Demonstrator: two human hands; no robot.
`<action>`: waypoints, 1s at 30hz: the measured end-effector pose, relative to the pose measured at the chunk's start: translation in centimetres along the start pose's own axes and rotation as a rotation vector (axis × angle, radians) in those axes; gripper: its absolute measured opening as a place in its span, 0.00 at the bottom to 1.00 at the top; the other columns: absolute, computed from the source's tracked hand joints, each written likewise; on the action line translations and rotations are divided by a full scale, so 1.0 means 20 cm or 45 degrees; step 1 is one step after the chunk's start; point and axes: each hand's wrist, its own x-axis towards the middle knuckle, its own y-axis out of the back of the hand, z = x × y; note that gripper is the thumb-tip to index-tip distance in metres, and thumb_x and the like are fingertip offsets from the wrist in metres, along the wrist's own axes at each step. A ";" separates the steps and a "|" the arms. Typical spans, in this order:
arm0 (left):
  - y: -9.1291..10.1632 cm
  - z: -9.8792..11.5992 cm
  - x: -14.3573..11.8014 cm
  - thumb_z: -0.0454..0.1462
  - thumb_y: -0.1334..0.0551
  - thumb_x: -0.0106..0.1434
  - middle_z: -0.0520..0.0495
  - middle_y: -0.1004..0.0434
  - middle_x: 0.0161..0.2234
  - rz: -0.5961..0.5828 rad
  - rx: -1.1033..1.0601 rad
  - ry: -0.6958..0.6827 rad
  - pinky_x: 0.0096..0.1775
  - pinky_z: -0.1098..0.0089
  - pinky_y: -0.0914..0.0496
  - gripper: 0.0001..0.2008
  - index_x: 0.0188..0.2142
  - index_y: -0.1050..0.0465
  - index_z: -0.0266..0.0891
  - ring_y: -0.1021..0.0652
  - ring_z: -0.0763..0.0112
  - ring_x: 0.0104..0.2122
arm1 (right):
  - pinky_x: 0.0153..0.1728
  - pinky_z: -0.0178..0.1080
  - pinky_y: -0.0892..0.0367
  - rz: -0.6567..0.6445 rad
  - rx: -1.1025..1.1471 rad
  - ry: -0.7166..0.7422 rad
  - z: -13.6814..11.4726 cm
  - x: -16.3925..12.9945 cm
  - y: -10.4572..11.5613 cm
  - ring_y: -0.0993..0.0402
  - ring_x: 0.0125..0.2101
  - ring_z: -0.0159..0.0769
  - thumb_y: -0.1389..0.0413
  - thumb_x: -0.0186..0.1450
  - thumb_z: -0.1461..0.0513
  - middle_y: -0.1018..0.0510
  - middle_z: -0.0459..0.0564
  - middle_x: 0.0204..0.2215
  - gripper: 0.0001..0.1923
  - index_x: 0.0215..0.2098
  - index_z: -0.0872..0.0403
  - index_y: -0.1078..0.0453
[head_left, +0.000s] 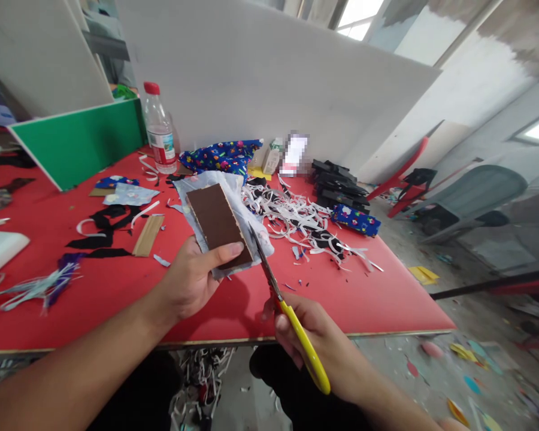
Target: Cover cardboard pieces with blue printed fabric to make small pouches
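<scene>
My left hand (202, 272) grips a dark brown rectangular board (218, 218) together with a pale blue patterned cloth (233, 182) behind it. The thumb presses on the board's lower part, and the cloth sticks out past its edges. In my right hand (305, 329) is a pair of scissors (308, 347) with yellow handles. Their blades point up and left and lie along the right edge of the board and cloth. Whether the blades touch the cloth I cannot tell. The fingers of my right hand are partly hidden behind the handle.
On the red table (363, 293) lie white and black scraps (291, 212), a dark blue patterned cloth (224, 155) and a stack of black pieces (339, 185). A plastic bottle (161, 134) stands beside a green board (85, 143). Grey chairs (480, 191) stand at right; litter covers the floor.
</scene>
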 end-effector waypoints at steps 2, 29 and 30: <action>0.00 0.00 0.00 0.33 0.24 0.57 0.47 0.12 0.40 -0.008 0.016 0.019 0.46 0.68 0.19 0.19 0.49 0.17 0.42 0.14 0.63 0.42 | 0.25 0.34 0.47 0.028 -0.049 0.054 -0.02 -0.01 0.01 0.46 0.24 0.27 0.43 0.66 0.33 0.39 0.39 0.25 0.31 0.38 0.52 0.33; 0.00 -0.04 -0.01 0.34 0.23 0.56 0.48 0.12 0.39 -0.089 0.130 0.107 0.42 0.69 0.18 0.11 0.40 0.14 0.41 0.15 0.66 0.37 | 0.19 0.33 0.52 0.060 0.148 -0.066 -0.03 0.04 -0.01 0.48 0.18 0.25 0.42 0.58 0.28 0.42 0.35 0.18 0.36 0.33 0.49 0.41; -0.01 -0.04 -0.01 0.34 0.23 0.56 0.48 0.12 0.38 -0.086 0.120 0.102 0.42 0.70 0.18 0.11 0.40 0.14 0.41 0.15 0.67 0.37 | 0.18 0.32 0.52 0.052 0.164 -0.077 -0.02 0.04 -0.01 0.47 0.17 0.25 0.42 0.58 0.28 0.41 0.34 0.17 0.36 0.33 0.49 0.41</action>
